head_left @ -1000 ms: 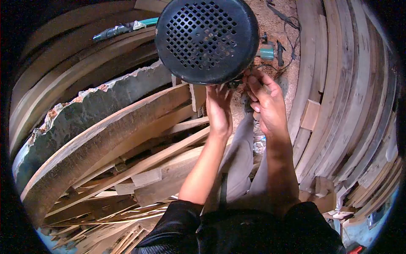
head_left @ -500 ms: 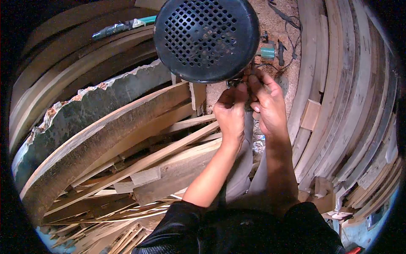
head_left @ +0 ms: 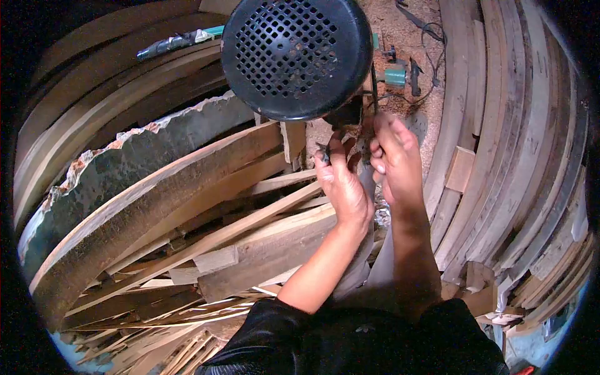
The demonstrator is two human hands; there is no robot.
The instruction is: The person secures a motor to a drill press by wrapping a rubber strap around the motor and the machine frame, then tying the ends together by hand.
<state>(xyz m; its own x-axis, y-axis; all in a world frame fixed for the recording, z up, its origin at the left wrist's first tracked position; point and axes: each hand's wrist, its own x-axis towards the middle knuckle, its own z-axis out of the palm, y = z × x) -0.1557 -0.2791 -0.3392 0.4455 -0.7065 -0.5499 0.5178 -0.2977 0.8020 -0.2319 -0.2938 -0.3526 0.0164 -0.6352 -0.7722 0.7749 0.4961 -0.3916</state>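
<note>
Below a round black perforated cover (head_left: 294,59), my left hand (head_left: 344,181) is closed on a small dark piece (head_left: 324,153), which shows between thumb and fingers. My right hand (head_left: 397,156) is beside it, fingers pinched near a thin dark rod or cable (head_left: 374,94) that runs down at the cover's right edge. What the right fingers hold is too dark and small to make out. The two hands are slightly apart, and dark parts under the cover are partly hidden by shadow.
Long wooden boards lean on the right (head_left: 494,137) and stack at the left (head_left: 156,206), along a rough-edged grey slab (head_left: 144,147). A green cylindrical part (head_left: 395,77) and a black cable (head_left: 431,34) lie over sawdust. A taped tool handle (head_left: 178,44) shows upper left.
My left hand has moved down and away from the dark parts, now showing a small dark piece. My right hand has shifted slightly downward. The black cover appears slightly further left.
</note>
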